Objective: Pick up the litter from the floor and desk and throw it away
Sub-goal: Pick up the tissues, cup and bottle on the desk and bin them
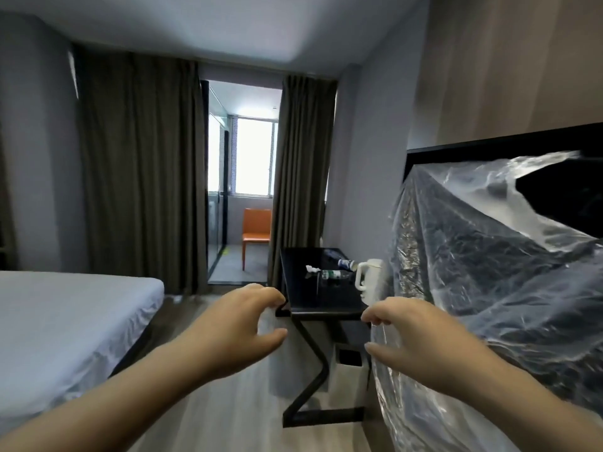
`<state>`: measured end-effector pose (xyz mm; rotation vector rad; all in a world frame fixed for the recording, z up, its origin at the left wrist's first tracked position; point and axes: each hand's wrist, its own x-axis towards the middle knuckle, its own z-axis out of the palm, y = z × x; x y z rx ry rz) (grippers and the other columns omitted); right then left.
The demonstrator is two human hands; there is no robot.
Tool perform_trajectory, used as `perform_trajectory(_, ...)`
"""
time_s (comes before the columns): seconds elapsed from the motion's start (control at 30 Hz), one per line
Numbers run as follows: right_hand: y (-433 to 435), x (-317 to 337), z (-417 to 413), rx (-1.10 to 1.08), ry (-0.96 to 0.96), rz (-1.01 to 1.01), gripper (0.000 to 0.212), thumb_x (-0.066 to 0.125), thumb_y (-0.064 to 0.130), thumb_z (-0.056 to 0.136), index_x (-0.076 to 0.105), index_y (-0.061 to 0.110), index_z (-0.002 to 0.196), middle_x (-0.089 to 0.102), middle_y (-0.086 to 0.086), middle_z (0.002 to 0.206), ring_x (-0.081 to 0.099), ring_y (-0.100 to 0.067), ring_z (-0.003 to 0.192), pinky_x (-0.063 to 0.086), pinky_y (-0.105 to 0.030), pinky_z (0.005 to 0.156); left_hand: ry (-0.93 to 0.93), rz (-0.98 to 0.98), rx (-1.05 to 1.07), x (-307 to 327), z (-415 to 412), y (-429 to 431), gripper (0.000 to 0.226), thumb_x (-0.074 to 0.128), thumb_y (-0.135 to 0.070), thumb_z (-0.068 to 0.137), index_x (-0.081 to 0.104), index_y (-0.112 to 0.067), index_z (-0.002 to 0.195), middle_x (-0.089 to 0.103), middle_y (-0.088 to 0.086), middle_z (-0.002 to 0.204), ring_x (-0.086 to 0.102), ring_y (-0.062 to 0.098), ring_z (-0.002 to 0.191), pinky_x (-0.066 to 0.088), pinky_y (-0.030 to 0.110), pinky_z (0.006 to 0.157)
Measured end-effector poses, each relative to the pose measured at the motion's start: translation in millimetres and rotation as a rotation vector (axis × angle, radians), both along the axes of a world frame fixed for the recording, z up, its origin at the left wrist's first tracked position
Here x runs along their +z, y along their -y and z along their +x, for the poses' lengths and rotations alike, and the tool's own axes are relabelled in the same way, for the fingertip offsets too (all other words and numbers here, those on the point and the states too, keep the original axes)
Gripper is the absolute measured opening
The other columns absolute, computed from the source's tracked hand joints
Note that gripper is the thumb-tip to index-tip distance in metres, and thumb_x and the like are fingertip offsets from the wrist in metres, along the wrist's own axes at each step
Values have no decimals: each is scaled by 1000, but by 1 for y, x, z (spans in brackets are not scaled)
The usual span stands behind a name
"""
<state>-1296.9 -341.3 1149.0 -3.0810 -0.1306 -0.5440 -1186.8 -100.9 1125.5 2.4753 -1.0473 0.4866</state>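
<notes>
At twelve o'clock the worktop has a glossy black top that mirrors the light, on a matt black frame that looks like metal. On it lie a clear plastic bottle and a crumpled white wad, paper by the look of it. At three o'clock hangs thin plastic film, crinkled and shiny. At nine o'clock the bed sheet is smooth white cloth. The floor looks like matt wood planks.

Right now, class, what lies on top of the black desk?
A crumpled white tissue, a clear bottle, a blue-labelled bottle and a white kettle. Plastic sheeting hides the desk's right edge.
</notes>
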Motion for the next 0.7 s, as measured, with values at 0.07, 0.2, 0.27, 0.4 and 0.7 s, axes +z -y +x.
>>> perform_trajectory(0.07,18,-1,37,-11,-3,3,36,56,51,84,55,36,117,57,19,107,51,0,102,44,-23,89,-21,8,0,2,39,14,47,59,-53,83,50,-40,127,53,-22,119,51,-4,103,41,10,81)
perform_trajectory(0.2,51,-3,110,-18,-17,-3,36,54,53,85,54,39,118,55,22,108,50,2,104,42,-19,90,-39,31,-4,-4,115,42,48,58,-51,84,49,-38,129,52,-21,120,49,-4,104,38,9,83)
perform_trajectory(0.27,62,-5,151,-20,-21,0,34,54,52,85,54,38,117,55,22,108,50,2,104,41,-18,90,-69,37,-6,-12,155,50,49,57,-51,84,49,-37,130,52,-20,122,50,-4,107,38,9,86)
perform_trajectory(0.4,65,-19,234,-6,-67,44,34,55,50,85,55,37,117,57,21,111,50,1,105,43,-20,91,-115,47,13,-30,236,50,48,56,-51,84,49,-36,128,52,-20,122,50,-3,107,39,12,88)
perform_trajectory(0.7,43,-54,424,-87,-140,109,26,58,48,82,57,38,106,57,20,98,53,0,93,47,-22,81,-142,74,-14,-58,445,24,51,57,-54,84,47,-38,131,51,-22,122,50,-6,104,39,10,81)
